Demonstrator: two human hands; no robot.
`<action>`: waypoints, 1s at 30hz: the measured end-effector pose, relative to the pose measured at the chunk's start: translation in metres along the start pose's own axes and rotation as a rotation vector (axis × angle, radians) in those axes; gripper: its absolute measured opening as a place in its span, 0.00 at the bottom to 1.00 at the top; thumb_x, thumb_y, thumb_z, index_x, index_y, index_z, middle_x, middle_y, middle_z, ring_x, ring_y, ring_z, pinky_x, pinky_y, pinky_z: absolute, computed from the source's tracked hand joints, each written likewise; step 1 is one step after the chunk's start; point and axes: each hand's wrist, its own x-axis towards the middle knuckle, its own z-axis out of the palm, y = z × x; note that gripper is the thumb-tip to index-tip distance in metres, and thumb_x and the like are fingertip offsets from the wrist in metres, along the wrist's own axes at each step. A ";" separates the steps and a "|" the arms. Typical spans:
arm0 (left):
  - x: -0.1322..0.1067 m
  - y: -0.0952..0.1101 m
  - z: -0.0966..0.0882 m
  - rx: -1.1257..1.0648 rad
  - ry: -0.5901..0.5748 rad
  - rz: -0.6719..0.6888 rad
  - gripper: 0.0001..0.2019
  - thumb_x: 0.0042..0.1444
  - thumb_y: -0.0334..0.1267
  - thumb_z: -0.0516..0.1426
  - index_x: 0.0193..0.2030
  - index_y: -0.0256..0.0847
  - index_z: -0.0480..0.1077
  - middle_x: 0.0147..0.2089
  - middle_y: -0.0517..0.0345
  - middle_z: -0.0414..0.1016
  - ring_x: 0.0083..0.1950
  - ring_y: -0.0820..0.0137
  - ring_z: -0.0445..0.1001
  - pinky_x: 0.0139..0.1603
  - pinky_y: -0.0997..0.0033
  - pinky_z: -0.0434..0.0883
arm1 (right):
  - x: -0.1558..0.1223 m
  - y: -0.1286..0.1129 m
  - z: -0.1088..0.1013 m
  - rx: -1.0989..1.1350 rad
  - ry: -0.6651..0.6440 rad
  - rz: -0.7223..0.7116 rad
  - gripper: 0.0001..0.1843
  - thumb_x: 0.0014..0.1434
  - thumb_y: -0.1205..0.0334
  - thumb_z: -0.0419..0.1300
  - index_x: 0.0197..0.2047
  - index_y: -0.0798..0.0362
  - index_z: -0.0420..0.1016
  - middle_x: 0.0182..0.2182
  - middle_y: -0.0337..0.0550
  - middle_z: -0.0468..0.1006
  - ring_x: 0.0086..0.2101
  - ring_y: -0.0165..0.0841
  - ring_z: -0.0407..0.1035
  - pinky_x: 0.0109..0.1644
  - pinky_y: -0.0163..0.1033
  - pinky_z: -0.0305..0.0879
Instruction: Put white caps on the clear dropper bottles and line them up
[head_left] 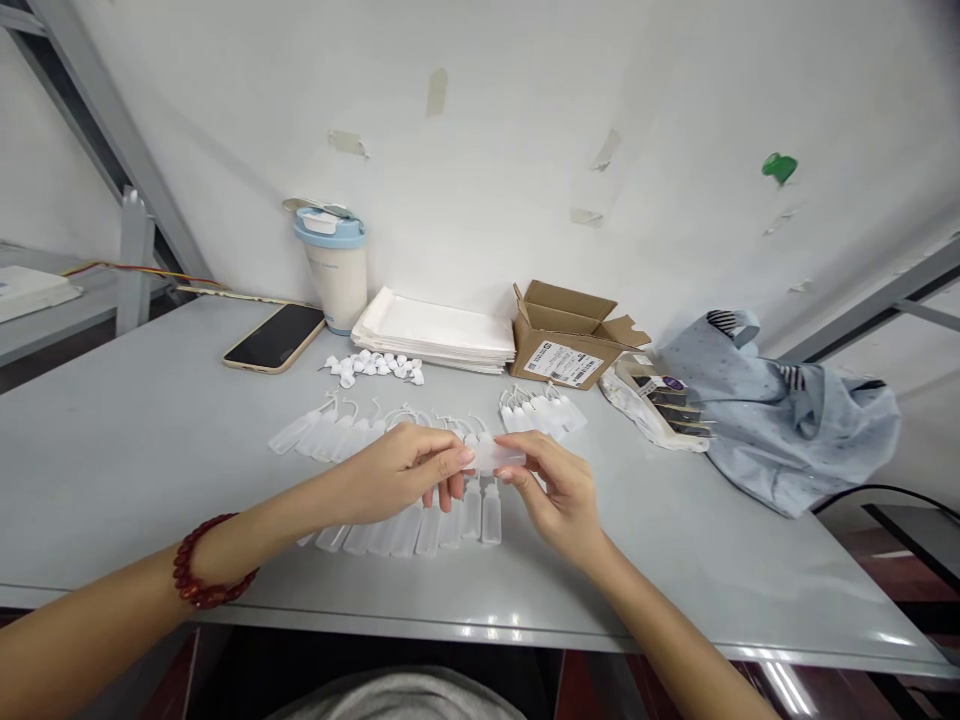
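Between my hands a small translucent plastic bottle lies sideways above the table. My left hand, with a red bead bracelet at the wrist, pinches its left end; whether a cap is under those fingers is hidden. My right hand grips the right end between thumb and fingers. Below the hands lies a front row of similar bottles. Behind them runs another row of bottles with thin white loops, partly covered by my left hand. A smaller group of looped bottles lies beyond my right hand.
Small white caps lie in a loose pile at the back. Behind them stand a phone lying flat, a lidded cup, a stack of white sheets and an open cardboard box. Light-blue cloth covers the right side.
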 end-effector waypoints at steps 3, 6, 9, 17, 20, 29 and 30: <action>0.000 -0.002 0.004 0.109 0.047 0.048 0.21 0.66 0.44 0.44 0.26 0.39 0.67 0.24 0.60 0.73 0.28 0.73 0.72 0.31 0.75 0.67 | -0.002 0.000 0.001 0.005 -0.021 0.079 0.09 0.62 0.62 0.57 0.45 0.51 0.74 0.29 0.40 0.76 0.26 0.29 0.68 0.29 0.35 0.66; 0.000 -0.005 0.009 0.314 0.143 0.133 0.21 0.67 0.40 0.43 0.24 0.39 0.64 0.23 0.60 0.70 0.26 0.73 0.69 0.32 0.74 0.64 | -0.002 0.000 0.001 0.081 -0.052 0.210 0.10 0.62 0.58 0.56 0.41 0.54 0.75 0.25 0.39 0.74 0.22 0.28 0.66 0.26 0.34 0.62; 0.001 -0.012 0.013 0.509 0.214 0.255 0.19 0.67 0.39 0.42 0.26 0.39 0.62 0.23 0.60 0.67 0.24 0.73 0.66 0.29 0.73 0.62 | -0.001 0.000 0.002 0.234 -0.097 0.378 0.13 0.61 0.54 0.56 0.37 0.55 0.74 0.18 0.34 0.67 0.19 0.27 0.63 0.24 0.33 0.58; 0.002 -0.029 0.014 0.921 0.327 0.589 0.17 0.69 0.36 0.42 0.32 0.35 0.65 0.26 0.57 0.66 0.25 0.71 0.64 0.26 0.71 0.61 | 0.004 -0.001 0.002 0.556 -0.204 0.712 0.19 0.57 0.48 0.59 0.26 0.54 0.66 0.12 0.30 0.62 0.13 0.24 0.56 0.18 0.32 0.55; 0.002 -0.030 0.013 1.020 0.343 0.655 0.14 0.68 0.35 0.45 0.32 0.35 0.65 0.27 0.56 0.66 0.26 0.70 0.64 0.27 0.70 0.61 | 0.006 0.002 0.002 0.645 -0.213 0.780 0.21 0.54 0.46 0.62 0.22 0.52 0.62 0.13 0.28 0.57 0.12 0.24 0.56 0.15 0.32 0.55; 0.012 -0.028 -0.014 0.815 0.347 0.369 0.17 0.68 0.41 0.44 0.43 0.35 0.69 0.39 0.51 0.73 0.41 0.64 0.73 0.42 0.66 0.68 | 0.008 0.014 -0.006 0.177 -0.061 0.572 0.17 0.59 0.49 0.57 0.31 0.55 0.73 0.19 0.37 0.70 0.20 0.28 0.64 0.24 0.34 0.61; 0.013 -0.030 -0.023 0.831 0.370 0.292 0.17 0.68 0.40 0.43 0.42 0.36 0.70 0.40 0.50 0.74 0.43 0.63 0.73 0.44 0.64 0.68 | 0.008 0.018 -0.008 0.004 0.007 0.476 0.15 0.59 0.50 0.57 0.34 0.55 0.74 0.21 0.38 0.71 0.22 0.29 0.65 0.25 0.34 0.61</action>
